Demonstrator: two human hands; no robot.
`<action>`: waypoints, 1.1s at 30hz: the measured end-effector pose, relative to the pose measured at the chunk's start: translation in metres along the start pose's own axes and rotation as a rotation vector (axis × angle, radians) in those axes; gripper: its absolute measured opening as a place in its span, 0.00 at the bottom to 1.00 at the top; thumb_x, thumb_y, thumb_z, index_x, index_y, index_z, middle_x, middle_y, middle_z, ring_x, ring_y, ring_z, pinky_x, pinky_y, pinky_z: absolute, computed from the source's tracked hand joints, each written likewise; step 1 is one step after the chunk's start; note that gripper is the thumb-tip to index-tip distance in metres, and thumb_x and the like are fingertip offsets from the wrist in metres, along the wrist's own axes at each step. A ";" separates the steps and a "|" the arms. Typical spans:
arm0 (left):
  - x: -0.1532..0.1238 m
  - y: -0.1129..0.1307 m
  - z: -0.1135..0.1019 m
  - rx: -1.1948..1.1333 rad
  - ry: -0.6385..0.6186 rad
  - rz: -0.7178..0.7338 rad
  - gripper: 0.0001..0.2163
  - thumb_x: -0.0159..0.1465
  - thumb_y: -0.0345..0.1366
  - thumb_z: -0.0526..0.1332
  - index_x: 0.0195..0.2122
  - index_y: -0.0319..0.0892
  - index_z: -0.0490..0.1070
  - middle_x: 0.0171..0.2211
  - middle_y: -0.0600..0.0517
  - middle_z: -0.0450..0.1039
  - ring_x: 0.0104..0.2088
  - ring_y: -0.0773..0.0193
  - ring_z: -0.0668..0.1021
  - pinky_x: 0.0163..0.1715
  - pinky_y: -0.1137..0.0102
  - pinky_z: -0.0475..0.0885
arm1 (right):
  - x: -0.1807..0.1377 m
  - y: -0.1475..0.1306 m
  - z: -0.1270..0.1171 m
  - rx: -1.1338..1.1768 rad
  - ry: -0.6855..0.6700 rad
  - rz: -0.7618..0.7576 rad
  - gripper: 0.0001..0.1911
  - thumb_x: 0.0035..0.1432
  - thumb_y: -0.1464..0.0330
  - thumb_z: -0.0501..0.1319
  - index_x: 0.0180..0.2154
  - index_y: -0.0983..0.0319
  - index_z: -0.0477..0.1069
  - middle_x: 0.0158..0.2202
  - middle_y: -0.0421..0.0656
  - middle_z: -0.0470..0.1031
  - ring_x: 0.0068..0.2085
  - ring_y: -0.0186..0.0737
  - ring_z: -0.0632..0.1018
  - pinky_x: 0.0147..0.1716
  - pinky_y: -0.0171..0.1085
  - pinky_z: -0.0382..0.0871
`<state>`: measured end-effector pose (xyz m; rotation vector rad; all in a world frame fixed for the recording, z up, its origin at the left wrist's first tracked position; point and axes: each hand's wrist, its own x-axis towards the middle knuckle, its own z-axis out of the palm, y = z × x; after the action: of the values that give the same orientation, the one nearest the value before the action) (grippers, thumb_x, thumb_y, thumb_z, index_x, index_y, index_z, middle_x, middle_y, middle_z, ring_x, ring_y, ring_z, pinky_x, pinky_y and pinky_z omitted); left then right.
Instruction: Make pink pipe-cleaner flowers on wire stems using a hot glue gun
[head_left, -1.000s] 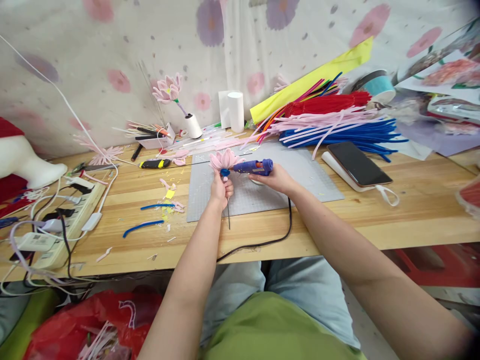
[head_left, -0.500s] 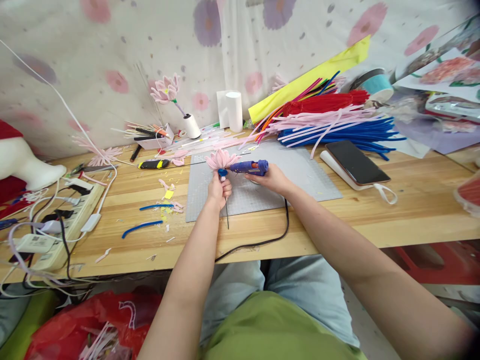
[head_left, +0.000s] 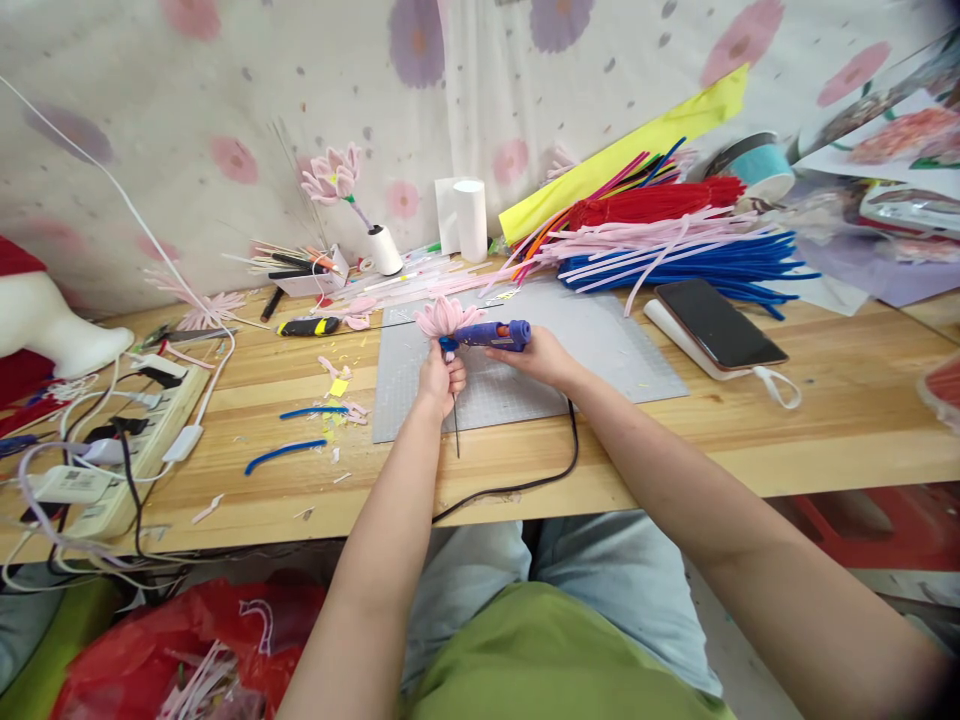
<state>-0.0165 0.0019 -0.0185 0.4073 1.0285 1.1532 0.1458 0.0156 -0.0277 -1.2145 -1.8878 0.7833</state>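
Note:
My left hand (head_left: 441,381) is closed round the thin dark stem of a pink pipe-cleaner flower (head_left: 445,317), held upright over a grey cutting mat (head_left: 615,350). A blue band sits just under the petals. My right hand (head_left: 546,358) grips a blue glue gun (head_left: 491,334), its nozzle pointing left and touching the base of the flower. The gun's black cord (head_left: 551,470) runs down over the table's front edge.
Bundles of pink, blue and red pipe cleaners (head_left: 675,245) lie at the back right beside a phone (head_left: 719,325). A power strip (head_left: 112,440) with cables fills the left. Blue pipe-cleaner scraps (head_left: 283,455), a utility knife (head_left: 309,327) and a white thread spool (head_left: 386,250) lie left of the mat.
The glue gun's nozzle has drawn slightly nearer the flower's base. Both hands stay over the mat with barely any shift.

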 end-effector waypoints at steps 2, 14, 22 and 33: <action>0.000 0.000 0.000 -0.002 0.001 0.004 0.19 0.66 0.47 0.42 0.22 0.41 0.49 0.13 0.62 0.42 0.10 0.79 0.46 0.09 0.82 0.38 | 0.000 0.001 0.001 -0.004 0.002 0.000 0.24 0.48 0.50 0.60 0.36 0.63 0.75 0.29 0.42 0.75 0.31 0.37 0.72 0.32 0.34 0.65; 0.000 0.001 -0.002 -0.023 -0.019 -0.007 0.18 0.66 0.46 0.44 0.23 0.41 0.50 0.14 0.63 0.41 0.10 0.78 0.46 0.09 0.82 0.38 | -0.001 0.000 -0.004 0.046 -0.019 0.025 0.24 0.47 0.52 0.61 0.38 0.63 0.75 0.31 0.43 0.76 0.32 0.39 0.72 0.33 0.36 0.65; 0.000 0.003 -0.003 -0.036 -0.022 -0.020 0.17 0.66 0.45 0.44 0.24 0.41 0.54 0.14 0.63 0.40 0.10 0.78 0.46 0.10 0.82 0.37 | -0.004 -0.003 -0.009 0.035 -0.018 0.064 0.23 0.46 0.52 0.62 0.36 0.64 0.74 0.30 0.43 0.75 0.32 0.38 0.72 0.31 0.35 0.64; -0.002 0.007 -0.003 -0.098 -0.048 -0.061 0.18 0.67 0.45 0.43 0.24 0.40 0.56 0.14 0.63 0.39 0.09 0.78 0.46 0.09 0.82 0.38 | -0.007 0.004 -0.016 0.125 -0.013 0.074 0.22 0.43 0.52 0.63 0.33 0.63 0.74 0.29 0.42 0.74 0.30 0.37 0.72 0.31 0.36 0.64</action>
<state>-0.0232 0.0021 -0.0141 0.3224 0.9326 1.1291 0.1634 0.0119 -0.0243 -1.2093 -1.7848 0.9363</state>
